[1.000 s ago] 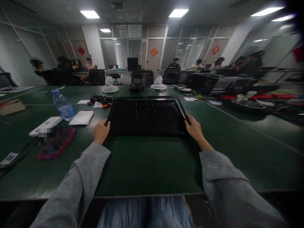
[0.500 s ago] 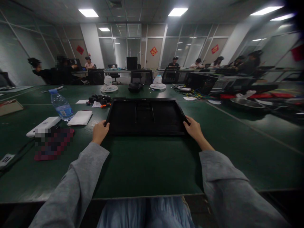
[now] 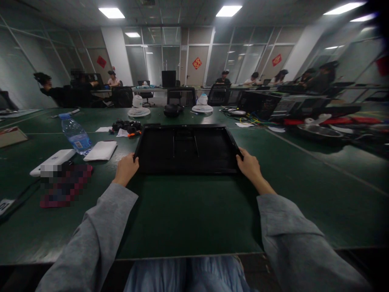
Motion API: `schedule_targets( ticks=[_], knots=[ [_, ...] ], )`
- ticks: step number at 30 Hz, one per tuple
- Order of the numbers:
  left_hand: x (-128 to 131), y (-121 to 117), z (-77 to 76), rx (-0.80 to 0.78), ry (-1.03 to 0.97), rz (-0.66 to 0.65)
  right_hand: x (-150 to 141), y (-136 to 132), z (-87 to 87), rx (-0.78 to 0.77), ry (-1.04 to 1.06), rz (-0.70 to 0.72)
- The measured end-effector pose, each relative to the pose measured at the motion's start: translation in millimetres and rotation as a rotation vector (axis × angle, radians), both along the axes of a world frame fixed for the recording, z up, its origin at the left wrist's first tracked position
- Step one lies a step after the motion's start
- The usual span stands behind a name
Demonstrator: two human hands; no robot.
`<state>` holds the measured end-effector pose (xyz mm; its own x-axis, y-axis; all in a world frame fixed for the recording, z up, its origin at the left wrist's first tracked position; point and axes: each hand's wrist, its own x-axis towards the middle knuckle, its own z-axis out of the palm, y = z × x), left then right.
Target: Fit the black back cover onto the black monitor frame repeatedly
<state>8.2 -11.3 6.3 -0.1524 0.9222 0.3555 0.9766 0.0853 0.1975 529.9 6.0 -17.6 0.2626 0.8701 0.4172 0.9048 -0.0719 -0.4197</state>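
A wide black tray-like panel (image 3: 154,152) with a raised rim lies on the green table in front of me. Two thin bars and a darker rectangular part show in its middle; its exact kind is unclear. My left hand (image 3: 126,168) grips the panel's left edge, thumb on the near side and fingers curled round the rim. At the opposite edge, my right hand (image 3: 250,165) holds on in the same way. The fingers under the rim are partly hidden.
Left of the panel are a water bottle (image 3: 75,136), a folded white cloth or paper (image 3: 101,150), a white device (image 3: 54,160) and a red-edged blurred object (image 3: 67,188). Small white fans (image 3: 139,108) stand beyond. A pan (image 3: 319,132) and cables lie right. People sit farther back.
The camera view has shifted slightly. Both hands keep their hold on the panel's sides, and the panel stays in nearly the same place.
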Motion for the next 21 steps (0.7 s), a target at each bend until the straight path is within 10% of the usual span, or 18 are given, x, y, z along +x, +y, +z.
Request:
schedule_targets(
  ticks=[21],
  knots=[
    [-1, 8, -14.7, -0.024, -0.174, 0.037, 2, 3, -4.4, 0.072, 0.057, 0.04]
  ],
)
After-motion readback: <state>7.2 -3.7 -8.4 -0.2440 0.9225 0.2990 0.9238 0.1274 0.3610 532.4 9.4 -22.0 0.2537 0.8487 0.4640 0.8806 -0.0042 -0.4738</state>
